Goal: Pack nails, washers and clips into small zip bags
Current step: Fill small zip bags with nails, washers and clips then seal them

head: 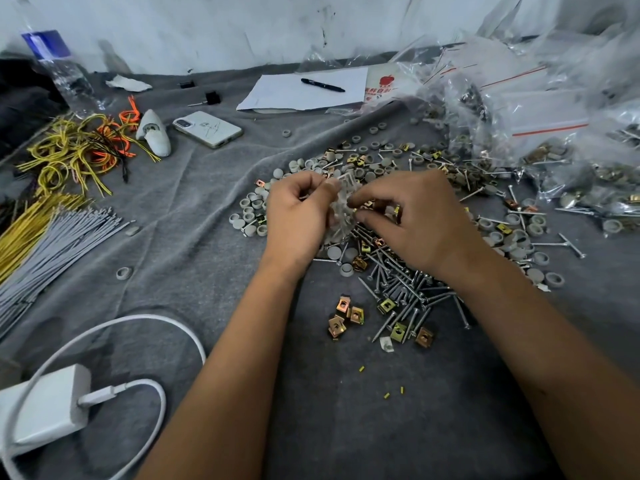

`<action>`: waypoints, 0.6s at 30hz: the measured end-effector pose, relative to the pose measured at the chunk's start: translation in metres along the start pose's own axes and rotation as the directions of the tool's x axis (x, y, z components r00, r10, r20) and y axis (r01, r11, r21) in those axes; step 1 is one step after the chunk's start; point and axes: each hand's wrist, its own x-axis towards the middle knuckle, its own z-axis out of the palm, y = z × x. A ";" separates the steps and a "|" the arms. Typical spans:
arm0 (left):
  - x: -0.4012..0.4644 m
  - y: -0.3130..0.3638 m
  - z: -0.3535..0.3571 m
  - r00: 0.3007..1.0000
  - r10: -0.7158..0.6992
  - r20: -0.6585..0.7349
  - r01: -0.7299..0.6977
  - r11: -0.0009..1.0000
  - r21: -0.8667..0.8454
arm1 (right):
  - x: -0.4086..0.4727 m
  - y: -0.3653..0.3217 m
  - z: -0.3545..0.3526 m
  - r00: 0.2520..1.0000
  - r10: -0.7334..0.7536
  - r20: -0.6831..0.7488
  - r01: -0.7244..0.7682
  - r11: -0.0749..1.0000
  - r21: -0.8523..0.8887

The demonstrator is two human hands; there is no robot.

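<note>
Crinkled clear zip bag (341,206) between both hands.

The surface (194,209) wears a plain grey cloth. The washers (249,216) are pale grey, the clips (346,315) brassy gold, the nails (408,289) silver. Far right, clear zip bags (540,109) carry red stripes. At left lie yellow and orange wires (79,147), grey ties (59,244), a white charger (48,407) and a white phone (207,128).
</note>
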 end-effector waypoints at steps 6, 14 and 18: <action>0.002 0.000 -0.003 0.994 -0.022 -0.108 0.020 0.999 -0.025 | 0.002 -0.005 -0.015 0.925 0.049 0.377 -0.028 0.998 -0.062; 0.008 0.003 -0.013 0.948 0.009 -0.317 -0.079 0.975 -0.208 | -0.004 -0.012 -0.004 0.726 0.120 0.677 -0.037 0.990 -0.137; 0.012 0.012 -0.026 0.880 0.050 -0.473 -0.212 0.931 -0.297 | -0.002 -0.010 -0.004 0.769 0.083 0.634 -0.057 0.997 -0.061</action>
